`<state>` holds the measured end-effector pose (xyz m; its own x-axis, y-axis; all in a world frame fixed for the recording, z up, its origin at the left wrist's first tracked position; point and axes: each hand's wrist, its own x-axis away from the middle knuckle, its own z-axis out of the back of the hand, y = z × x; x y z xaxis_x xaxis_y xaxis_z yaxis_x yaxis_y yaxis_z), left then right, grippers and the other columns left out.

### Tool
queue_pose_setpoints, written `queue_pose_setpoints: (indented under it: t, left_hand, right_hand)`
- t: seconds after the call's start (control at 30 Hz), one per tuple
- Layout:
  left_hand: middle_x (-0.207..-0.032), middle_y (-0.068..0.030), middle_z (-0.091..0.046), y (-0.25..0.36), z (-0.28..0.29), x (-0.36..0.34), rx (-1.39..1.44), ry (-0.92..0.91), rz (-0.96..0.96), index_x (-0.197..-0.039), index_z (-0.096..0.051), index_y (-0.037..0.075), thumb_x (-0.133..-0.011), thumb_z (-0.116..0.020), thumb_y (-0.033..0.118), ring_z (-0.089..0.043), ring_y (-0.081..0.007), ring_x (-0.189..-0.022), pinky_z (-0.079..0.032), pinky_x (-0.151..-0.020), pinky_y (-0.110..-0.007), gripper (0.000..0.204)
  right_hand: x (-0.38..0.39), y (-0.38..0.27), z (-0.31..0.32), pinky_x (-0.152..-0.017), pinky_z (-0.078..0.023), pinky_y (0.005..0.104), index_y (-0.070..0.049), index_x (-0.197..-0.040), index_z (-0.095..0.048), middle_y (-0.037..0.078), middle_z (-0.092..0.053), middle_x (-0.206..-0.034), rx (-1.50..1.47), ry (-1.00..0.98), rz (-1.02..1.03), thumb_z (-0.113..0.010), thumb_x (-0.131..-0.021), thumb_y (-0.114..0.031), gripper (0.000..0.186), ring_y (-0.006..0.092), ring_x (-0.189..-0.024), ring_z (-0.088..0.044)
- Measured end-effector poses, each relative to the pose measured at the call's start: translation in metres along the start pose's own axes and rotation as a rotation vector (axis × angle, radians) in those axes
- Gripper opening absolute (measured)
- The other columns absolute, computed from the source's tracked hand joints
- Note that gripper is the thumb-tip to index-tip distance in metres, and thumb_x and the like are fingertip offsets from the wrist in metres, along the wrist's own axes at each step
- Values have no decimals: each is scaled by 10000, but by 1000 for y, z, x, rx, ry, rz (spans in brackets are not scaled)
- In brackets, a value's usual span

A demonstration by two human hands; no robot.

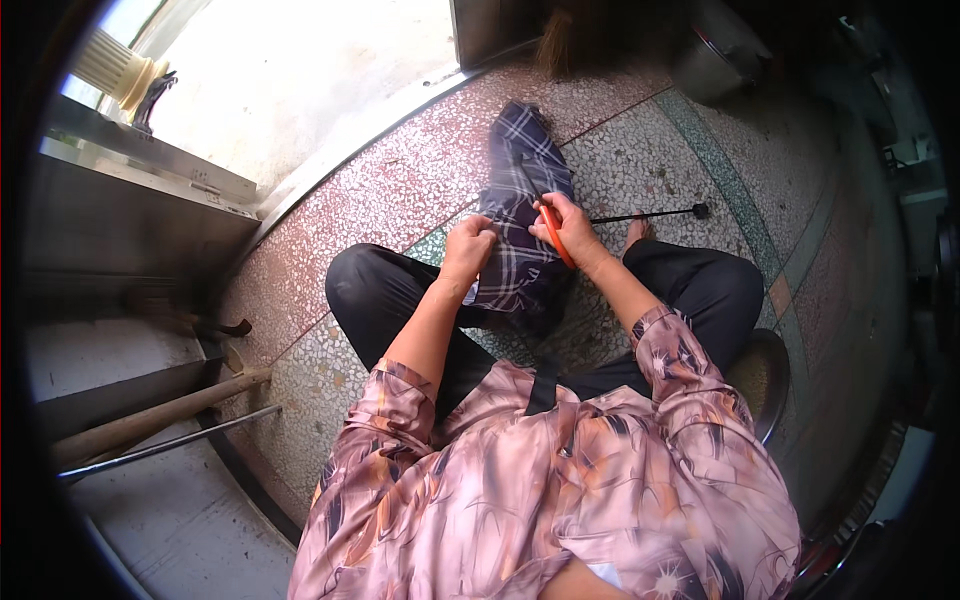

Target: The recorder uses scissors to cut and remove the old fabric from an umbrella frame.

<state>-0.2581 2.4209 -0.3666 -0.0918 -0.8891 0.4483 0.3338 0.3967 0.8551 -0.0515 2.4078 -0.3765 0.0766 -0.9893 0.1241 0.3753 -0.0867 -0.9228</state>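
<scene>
Daylight glares off pale ground (320,110) at 11 o'clock, beside a fluted cream column (105,68) at 10. A speckled terrazzo floor (400,180) spreads in red, gray and green, a green band (718,165) curving at 2 o'clock; shadow darkens the 3 o'clock side.

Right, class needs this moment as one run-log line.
left hand: pinches plaid cloth | right hand: holds orange-handled scissors over cloth | below: speckled floor

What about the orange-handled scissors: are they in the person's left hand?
No, the orange-handled scissors are in the right hand, while the left hand holds the plaid cloth.
</scene>
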Motion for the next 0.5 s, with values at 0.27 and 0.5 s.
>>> queue_pose_setpoints:
  t: [0.27, 0.5]
  left_hand:
    - [-857, -189, -636, -6, -31, -3, -482, 32, -460, -966, -582, 29, -783, -575, 119, -621, -364, -831, -485, -742, -429, 204]
    - [-794, -184, -632, -7, -40, -14, -350, 196, -492, -892, -624, -2, -801, -591, 112, -632, -303, -751, -481, -681, -351, 149]
  right_hand:
    - [20, 17, -7, -743, -503, 348, -48, -1027, -575, 174, -655, -921, 19, -65, -49, -677, -769, -165, 301, 297, -883, -654]
    - [-2, 32, 12, -722, -502, 369, -26, -985, -598, 210, -646, -878, 97, -131, -78, -649, -805, -233, 279, 339, -859, -647]
